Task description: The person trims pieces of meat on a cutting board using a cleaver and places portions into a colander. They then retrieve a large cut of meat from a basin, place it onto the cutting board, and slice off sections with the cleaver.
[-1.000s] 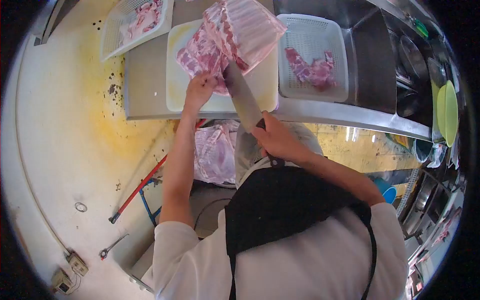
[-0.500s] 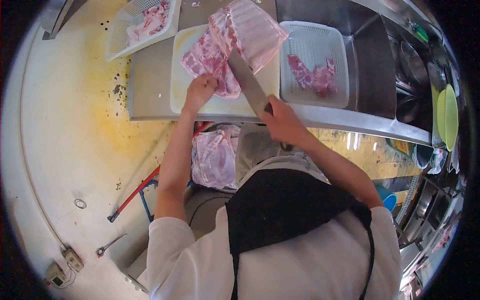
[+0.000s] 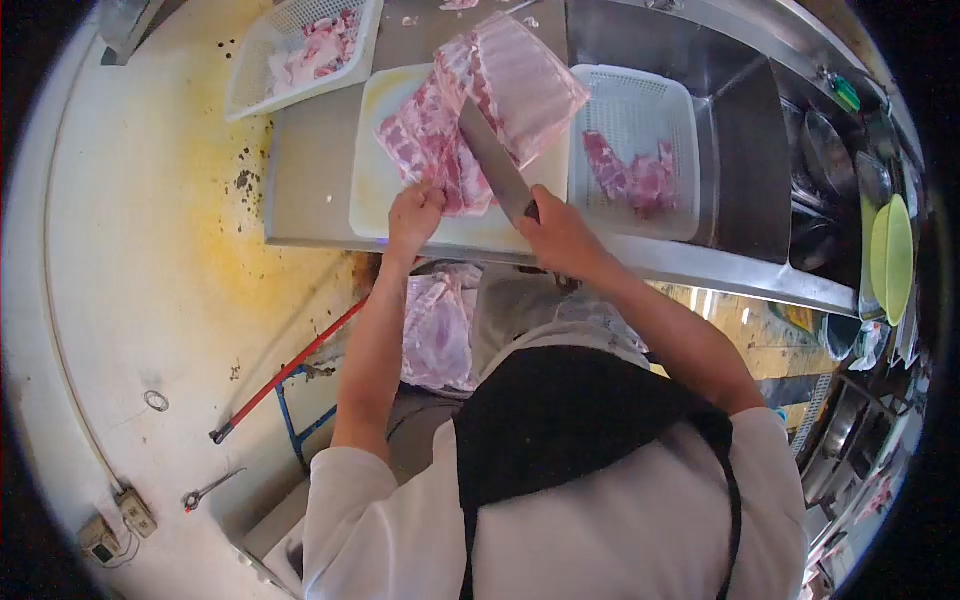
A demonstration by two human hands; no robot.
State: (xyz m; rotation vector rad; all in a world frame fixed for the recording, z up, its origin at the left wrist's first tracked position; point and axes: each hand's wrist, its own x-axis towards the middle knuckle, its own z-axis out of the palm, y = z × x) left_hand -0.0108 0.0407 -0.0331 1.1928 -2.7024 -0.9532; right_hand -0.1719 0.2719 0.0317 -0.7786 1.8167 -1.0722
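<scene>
A large slab of raw ribs (image 3: 528, 85) lies on a white cutting board (image 3: 372, 205), its flat rib side toward the upper right and ragged red meat toward the lower left. My left hand (image 3: 415, 214) is closed on the slab's near lower edge, fingertips pressed into the meat. In my right hand (image 3: 562, 236) is the handle of a broad knife (image 3: 494, 160). Its blade points up and left, with the tip at the meat beside the ribs. How deep the edge sits in the meat I cannot tell.
Right of the board, a white basket (image 3: 684, 130) holds pieces of meat. Another white basket (image 3: 362, 62) with pale trimmings stands at upper left. A sink (image 3: 745, 150) lies farther right. Below the counter edge sits more meat (image 3: 440, 330), near a red bar (image 3: 290, 370).
The whole view has shifted slightly, so the counter and meat appear lower and farther right. Both hands keep their holds, and the knife stays at nearly the same place on the meat.
</scene>
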